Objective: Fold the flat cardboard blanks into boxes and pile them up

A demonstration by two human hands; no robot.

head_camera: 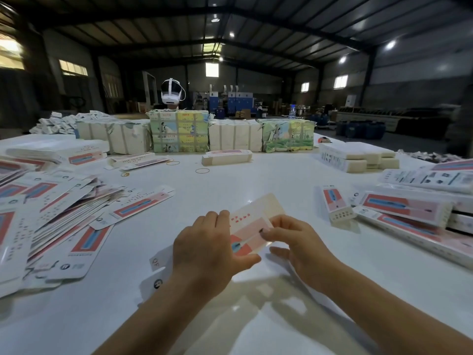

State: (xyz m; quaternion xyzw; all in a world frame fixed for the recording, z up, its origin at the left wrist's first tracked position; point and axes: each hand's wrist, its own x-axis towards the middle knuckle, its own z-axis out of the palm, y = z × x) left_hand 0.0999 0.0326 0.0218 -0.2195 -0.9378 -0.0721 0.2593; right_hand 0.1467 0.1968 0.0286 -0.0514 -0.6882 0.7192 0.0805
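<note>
Both hands hold one blank (pixel 252 226) just above the table (pixel 256 175): the left hand (pixel 207 249) grips its near end, the right hand (pixel 294 239) pinches its edge. The folding appears mid-way; next the panels probably need squaring open, before it joins the folded boxes (pixel 409 208) at right.

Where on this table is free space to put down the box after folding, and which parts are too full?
Free: the table centre, between the hands and the bundle row, apart from a rubber band. Crowded: flat blanks at left, folded boxes at right.
</note>
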